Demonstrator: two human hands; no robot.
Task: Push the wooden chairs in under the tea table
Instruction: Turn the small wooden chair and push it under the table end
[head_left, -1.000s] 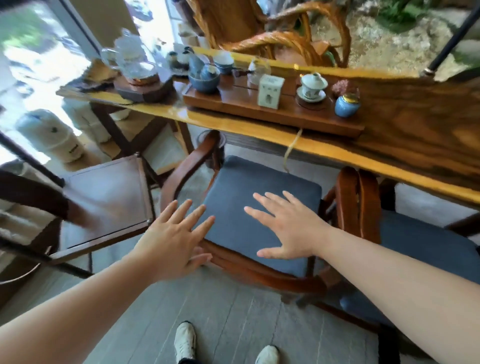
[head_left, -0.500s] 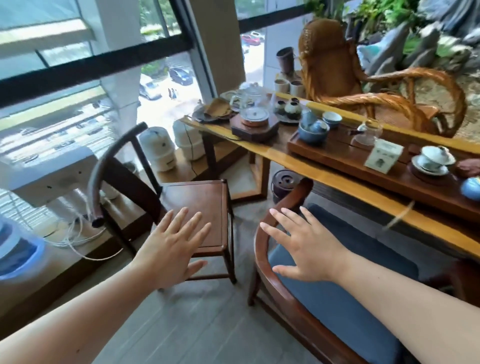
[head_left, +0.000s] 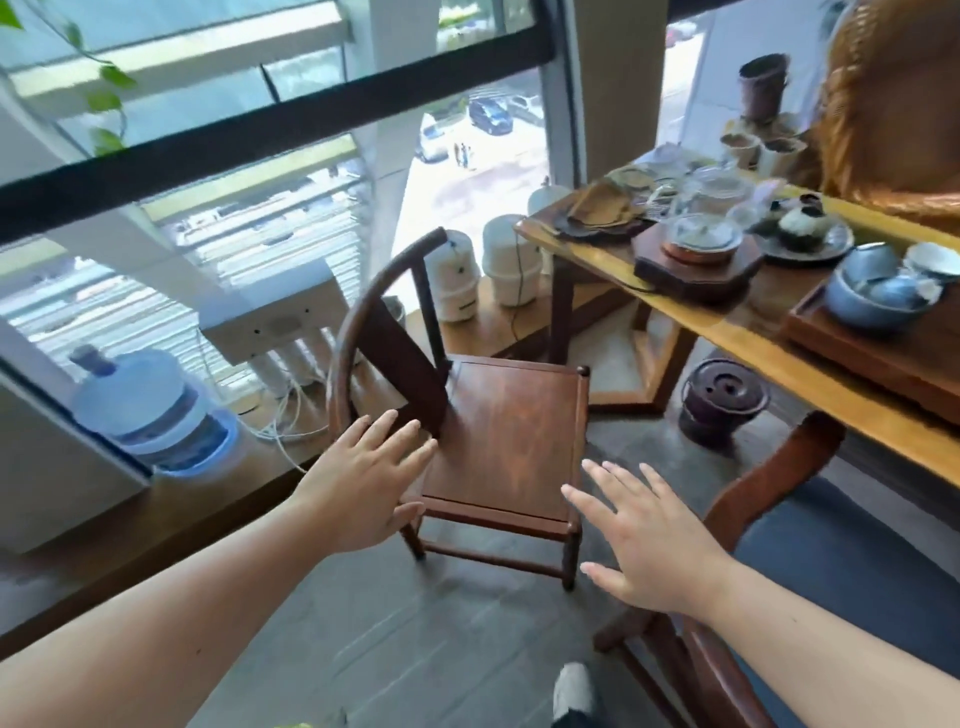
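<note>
A small dark wooden chair (head_left: 511, 423) with a curved back stands in the middle of the floor, left of the tea table (head_left: 810, 374), fully out from under it. My left hand (head_left: 366, 475) hovers open just in front of the chair's backrest. My right hand (head_left: 647, 540) is open too, fingers spread, in front of the seat's near right corner. Neither hand touches the chair. At the right, a second chair with a blue cushion (head_left: 841, 577) and curved wooden arm sits partly under the table's edge.
The table carries a tea tray, blue bowls (head_left: 872, 293), a glass pot and cups. A dark round pot (head_left: 724, 400) stands on the floor under the table. A water jug (head_left: 150, 405), white canisters and cables line the window ledge to the left.
My view has swung left from the blue-cushioned chair to the small wooden chair. Both open hands have moved off the cushion and now hover in front of that chair.
</note>
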